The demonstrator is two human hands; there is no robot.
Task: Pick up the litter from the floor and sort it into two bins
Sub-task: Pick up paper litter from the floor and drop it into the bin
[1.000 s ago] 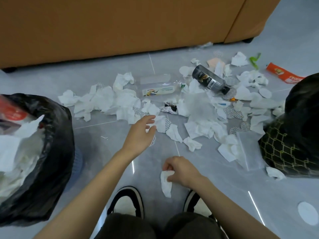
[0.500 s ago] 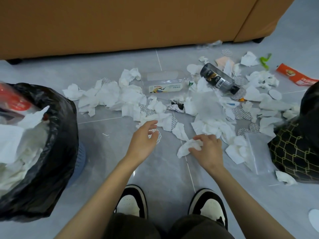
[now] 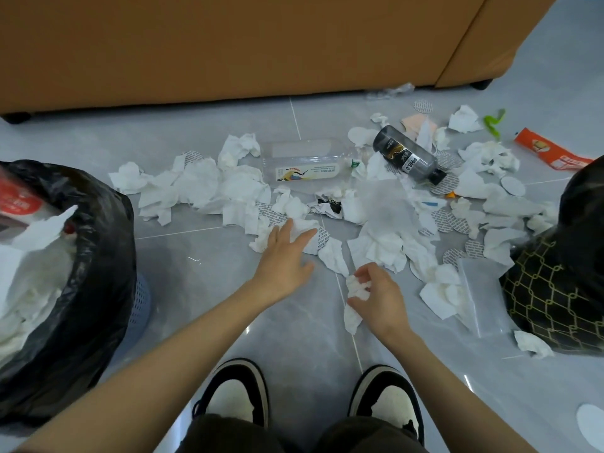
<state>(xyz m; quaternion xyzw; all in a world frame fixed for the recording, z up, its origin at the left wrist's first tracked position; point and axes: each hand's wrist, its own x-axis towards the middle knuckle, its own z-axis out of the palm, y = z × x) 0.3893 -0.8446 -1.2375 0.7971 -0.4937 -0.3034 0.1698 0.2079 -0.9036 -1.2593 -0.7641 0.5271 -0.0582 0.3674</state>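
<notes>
Crumpled white tissues lie scattered across the grey floor, mixed with round foil seals. My left hand reaches forward with straight fingers that touch a tissue at the pile's near edge. My right hand holds a crumpled white tissue just above the floor, fingers curled round it. A clear plastic bottle and a dark grey bottle lie on their sides further back. At the left stands a bin with a black liner, full of white tissues. A second black bag sits at the right.
A brown sofa closes off the back. An orange wrapper and a green scrap lie at the far right. A clear zip bag lies beside the right bag. My two shoes stand on the floor below my hands.
My right hand has drawn back toward me with the tissue it grasped. My left hand has stretched forward and spread its fingers onto a tissue at the pile's edge.
</notes>
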